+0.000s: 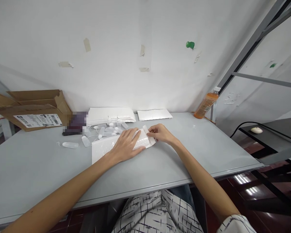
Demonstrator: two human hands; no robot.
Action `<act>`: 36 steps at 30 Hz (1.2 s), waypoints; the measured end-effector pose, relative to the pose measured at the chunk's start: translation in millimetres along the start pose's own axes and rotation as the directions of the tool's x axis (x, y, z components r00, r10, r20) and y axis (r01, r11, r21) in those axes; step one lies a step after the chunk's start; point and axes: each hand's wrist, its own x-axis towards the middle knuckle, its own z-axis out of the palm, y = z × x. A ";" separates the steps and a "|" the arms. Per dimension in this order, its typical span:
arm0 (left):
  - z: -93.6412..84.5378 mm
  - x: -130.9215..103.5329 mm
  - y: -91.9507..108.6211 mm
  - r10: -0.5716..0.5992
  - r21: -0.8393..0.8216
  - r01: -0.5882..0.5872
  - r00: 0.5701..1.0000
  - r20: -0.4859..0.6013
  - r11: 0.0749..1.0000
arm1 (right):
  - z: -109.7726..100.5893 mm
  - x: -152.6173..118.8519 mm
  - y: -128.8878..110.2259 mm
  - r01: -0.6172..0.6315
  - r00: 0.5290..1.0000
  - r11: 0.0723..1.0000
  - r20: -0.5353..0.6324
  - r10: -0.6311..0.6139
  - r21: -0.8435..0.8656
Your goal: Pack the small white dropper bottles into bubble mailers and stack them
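A white bubble mailer (104, 147) lies on the grey table in front of me. My left hand (127, 144) rests flat across it with the fingers stretched out, pressing on its padded surface. At the mailer's right end, the fingers of my right hand (158, 132) pinch the flap. Just behind the mailer is a loose pile of small translucent plastic bottles (109, 130), some with thin white strings. One such bottle (70, 145) lies apart on the left. What is inside the mailer, if anything, is hidden.
Stacked white mailers (111, 113) lie against the wall, with another flat mailer (155, 114) to their right. An open cardboard box (38, 110) stands at the back left beside a dark, blurred-out item (76, 123). A bottle of orange drink (207, 103) leans at the back right.
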 end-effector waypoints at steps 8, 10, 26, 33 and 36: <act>-25.1 2.8 -1.2 -0.099 0.058 0.102 0.993 -0.065 0.993 | -20.4 -4.6 -11.5 0.148 0.943 0.968 -0.325 -0.075 0.205; -27.4 2.7 -2.4 -0.128 0.062 0.135 0.986 -0.103 0.989 | -22.2 -5.1 -12.8 0.177 0.940 0.946 -0.332 -0.080 0.271; -23.7 2.5 -6.7 -0.108 0.116 0.137 0.967 -0.230 0.984 | -15.5 -6.3 -15.1 0.195 0.978 0.901 -0.140 -0.152 0.388; -14.9 -0.1 -2.2 -0.150 0.181 0.157 0.987 -0.052 0.971 | -6.2 -6.5 -8.6 0.166 0.984 0.986 -0.066 -0.165 0.013; -8.4 -1.5 -1.0 -0.163 0.189 0.161 0.987 -0.002 0.969 | 3.2 -4.5 -3.6 0.145 0.987 0.943 -0.027 -0.160 -0.301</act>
